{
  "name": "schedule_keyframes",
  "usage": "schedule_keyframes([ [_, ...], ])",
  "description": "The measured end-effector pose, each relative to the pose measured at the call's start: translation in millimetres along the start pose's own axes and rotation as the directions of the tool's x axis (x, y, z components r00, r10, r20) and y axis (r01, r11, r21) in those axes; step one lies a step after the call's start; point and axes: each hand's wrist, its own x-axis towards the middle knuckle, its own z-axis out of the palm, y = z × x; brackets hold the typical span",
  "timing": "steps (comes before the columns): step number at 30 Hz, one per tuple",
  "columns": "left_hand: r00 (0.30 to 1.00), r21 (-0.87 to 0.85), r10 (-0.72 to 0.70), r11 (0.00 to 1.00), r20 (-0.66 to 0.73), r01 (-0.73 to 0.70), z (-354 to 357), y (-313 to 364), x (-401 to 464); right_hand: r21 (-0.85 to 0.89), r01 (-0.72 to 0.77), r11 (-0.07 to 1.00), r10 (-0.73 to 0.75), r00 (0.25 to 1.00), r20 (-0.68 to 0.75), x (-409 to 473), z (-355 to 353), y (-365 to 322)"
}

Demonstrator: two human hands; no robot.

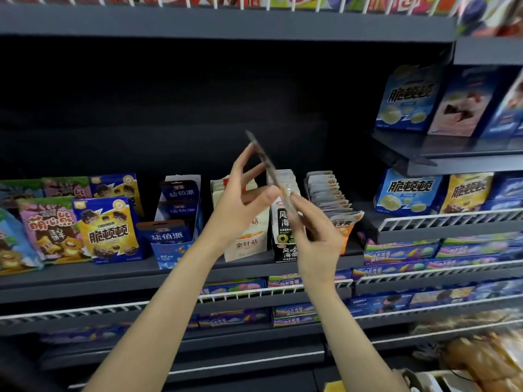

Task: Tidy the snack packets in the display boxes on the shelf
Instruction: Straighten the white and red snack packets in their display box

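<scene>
A thin snack packet [263,159] is raised edge-on above the middle shelf, tilted up to the left. My left hand [240,199] pinches it between thumb and fingers. My right hand [314,239] grips its lower end from below. Behind the hands stand display boxes: a cream one [249,239], a black-and-white one [284,236] with packets standing in it, and a box on the right [328,193] holding a row of white packets. A blue display box [175,222] with blue packets stands to the left.
Blue and pink snack bags [107,230] line the shelf at the left. Blue boxes [407,100] sit on a higher shelf at the right. White wire rails [271,291] front the lower shelves with flat packs. The dark shelf edge [85,278] runs across.
</scene>
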Motion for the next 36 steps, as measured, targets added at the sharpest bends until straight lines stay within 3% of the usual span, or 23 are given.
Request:
schedule_keyframes([
  [4,0.990,-0.153,0.043,0.986,-0.134,-0.064,3,3,-2,-0.369,0.363,0.856,-0.331,0.932,0.150,2,9,11],
  [7,0.968,-0.093,0.079,0.990,-0.239,-0.104,-6,2,-2,-0.479,0.487,0.731,-0.381,0.872,0.306,8,10,18],
  [9,0.961,-0.026,0.098,0.994,-0.259,-0.108,-15,3,4,-0.477,0.515,0.713,-0.365,0.852,0.375,16,8,19],
  [14,0.939,0.152,0.160,0.981,-0.304,-0.118,-47,12,35,-0.490,0.418,0.765,-0.189,0.872,0.451,55,7,26],
  [18,0.921,0.222,0.122,0.974,-0.369,-0.041,-80,-7,54,-0.507,0.283,0.814,0.004,0.870,0.493,76,13,46],
  [21,0.915,0.201,0.037,0.978,-0.401,0.049,-97,-29,62,-0.524,0.205,0.827,0.142,0.825,0.548,80,21,58],
  [24,0.913,0.150,-0.003,0.986,-0.409,0.071,-107,-43,67,-0.515,0.187,0.836,0.232,0.730,0.642,78,34,68],
  [27,0.937,0.119,-0.018,0.991,-0.350,0.064,-101,-54,67,-0.529,0.230,0.817,0.267,0.662,0.700,76,46,76],
  [32,0.962,0.161,0.015,0.986,-0.272,0.030,-94,-66,75,-0.535,0.185,0.825,0.293,0.669,0.683,74,45,73],
  [36,0.985,0.192,-0.001,0.981,-0.172,0.034,-93,-77,79,-0.503,0.178,0.846,0.302,0.618,0.726,68,34,75],
])
